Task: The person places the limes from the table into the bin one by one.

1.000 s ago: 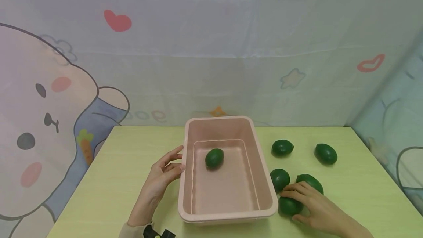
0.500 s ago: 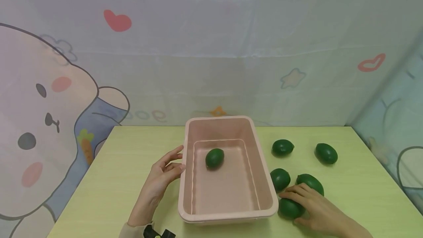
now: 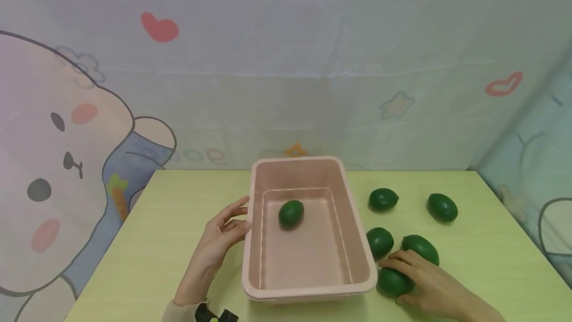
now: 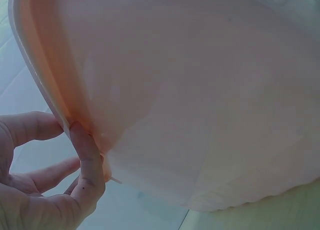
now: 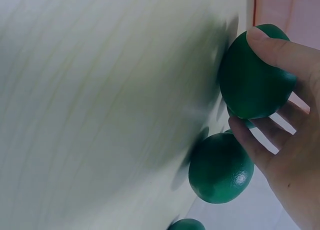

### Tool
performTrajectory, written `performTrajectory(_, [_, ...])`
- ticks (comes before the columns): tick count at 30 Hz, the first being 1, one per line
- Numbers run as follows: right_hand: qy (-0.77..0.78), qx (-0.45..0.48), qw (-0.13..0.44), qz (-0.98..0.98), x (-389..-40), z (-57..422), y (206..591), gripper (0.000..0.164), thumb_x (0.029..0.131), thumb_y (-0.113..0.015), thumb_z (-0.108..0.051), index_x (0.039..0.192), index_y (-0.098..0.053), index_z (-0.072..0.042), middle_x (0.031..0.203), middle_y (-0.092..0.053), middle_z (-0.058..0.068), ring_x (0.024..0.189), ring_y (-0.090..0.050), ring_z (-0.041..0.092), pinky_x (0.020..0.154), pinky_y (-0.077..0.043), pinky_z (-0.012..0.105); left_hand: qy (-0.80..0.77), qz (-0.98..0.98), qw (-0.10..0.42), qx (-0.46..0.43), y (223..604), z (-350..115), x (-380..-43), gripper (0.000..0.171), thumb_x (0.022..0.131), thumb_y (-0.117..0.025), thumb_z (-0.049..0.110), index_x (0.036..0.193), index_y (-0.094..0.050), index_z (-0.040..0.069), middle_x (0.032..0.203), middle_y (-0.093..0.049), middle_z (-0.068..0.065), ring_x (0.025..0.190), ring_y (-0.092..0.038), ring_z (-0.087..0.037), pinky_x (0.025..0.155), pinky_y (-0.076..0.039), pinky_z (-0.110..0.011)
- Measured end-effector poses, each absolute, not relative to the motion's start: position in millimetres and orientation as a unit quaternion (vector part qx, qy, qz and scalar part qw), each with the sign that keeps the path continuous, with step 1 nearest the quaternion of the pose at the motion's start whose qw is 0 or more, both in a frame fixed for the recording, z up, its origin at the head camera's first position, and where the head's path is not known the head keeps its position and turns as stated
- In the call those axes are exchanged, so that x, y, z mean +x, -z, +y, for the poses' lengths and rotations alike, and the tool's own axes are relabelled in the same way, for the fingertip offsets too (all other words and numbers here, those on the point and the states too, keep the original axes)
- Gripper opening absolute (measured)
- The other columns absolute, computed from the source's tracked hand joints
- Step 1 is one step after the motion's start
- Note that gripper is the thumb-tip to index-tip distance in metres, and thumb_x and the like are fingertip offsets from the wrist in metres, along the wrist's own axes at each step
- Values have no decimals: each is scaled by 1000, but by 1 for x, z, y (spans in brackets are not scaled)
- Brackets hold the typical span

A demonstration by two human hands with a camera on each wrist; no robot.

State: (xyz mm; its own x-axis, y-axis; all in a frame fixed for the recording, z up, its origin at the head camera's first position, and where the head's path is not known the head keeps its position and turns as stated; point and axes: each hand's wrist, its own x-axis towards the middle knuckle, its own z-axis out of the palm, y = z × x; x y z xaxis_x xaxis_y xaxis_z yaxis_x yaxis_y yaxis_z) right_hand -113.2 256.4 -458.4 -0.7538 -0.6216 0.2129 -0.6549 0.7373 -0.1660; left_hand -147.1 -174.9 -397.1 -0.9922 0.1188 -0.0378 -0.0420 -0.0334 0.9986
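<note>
A pink plastic bin (image 3: 308, 292) stands mid-table with one green lime (image 3: 291, 213) inside it. At its left side, my left hand (image 3: 217, 242) pinches the rim; the left wrist view shows fingers (image 4: 87, 155) on both sides of the rim edge. To the right of the bin, my right hand (image 3: 426, 282) is curled around a lime (image 3: 395, 282) close to the bin's front right corner. In the right wrist view the thumb lies on top of that gripped lime (image 5: 256, 75) and the fingertips bend round its far side.
Just beyond the right hand lie two limes, one against the bin's right side (image 3: 379, 242) and one partly behind the fingers (image 3: 421, 249). Farther back are a lime (image 3: 383, 199) and another at the right (image 3: 442, 207). A printed cloth (image 3: 313, 63) hangs behind the table (image 3: 178, 202).
My right hand's fingers and the lime under them have shifted slightly to the right. The left hand and the bin have stayed in place.
</note>
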Motion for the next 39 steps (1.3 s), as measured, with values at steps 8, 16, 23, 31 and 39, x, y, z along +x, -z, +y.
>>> performTrajectory(8, [-125, 352, 75, -925, -114, 256, 457, 71, 60, -88, -31, 125, -60, -27, 119, -55, -15, 105, -50, 5, 82, -53, 29, -719, 692, 55, 37, 396, -175, -146, 59, 90, -61, 2, 145, -41, 6, 126, -47, -12, 93, -63, -6, 81, -55, -24])
performTrajectory(16, [-126, 357, 91, -921, -116, 255, 455, 71, 59, -88, -32, 124, -61, -27, 118, -54, -17, 103, -48, 2, 81, -54, 28, -719, 691, 55, 36, 395, -175, -145, 59, 90, -62, 2, 145, -41, 6, 125, -47, -11, 92, -63, -6, 82, -54, -25])
performTrajectory(23, [-120, 360, 100, -920, -116, 256, 451, 71, 57, -89, -32, 123, -62, -25, 117, -54, -17, 103, -49, 4, 81, -54, 29, -719, 692, 59, 28, 394, -175, -145, 59, 90, -61, 2, 145, -41, 7, 127, -47, -12, 93, -63, -6, 83, -54, -24])
performTrajectory(31, [-115, 362, 121, -917, -115, 257, 448, 73, 57, -89, -33, 123, -61, -26, 118, -54, -17, 105, -50, 4, 81, -54, 31, -719, 692, 58, 33, 394, -176, -145, 59, 90, -61, 3, 145, -41, 8, 125, -47, -9, 92, -63, -6, 82, -54, -25])
performTrajectory(39, [-118, 358, 119, -919, -115, 259, 441, 74, 58, -89, -31, 126, -60, -27, 118, -53, -15, 104, -50, 3, 78, -54, 29, -718, 693, 58, 35, 394, -176, -145, 59, 90, -61, 3, 145, -41, 8, 126, -47, -10, 92, -63, -7, 82, -54, -25])
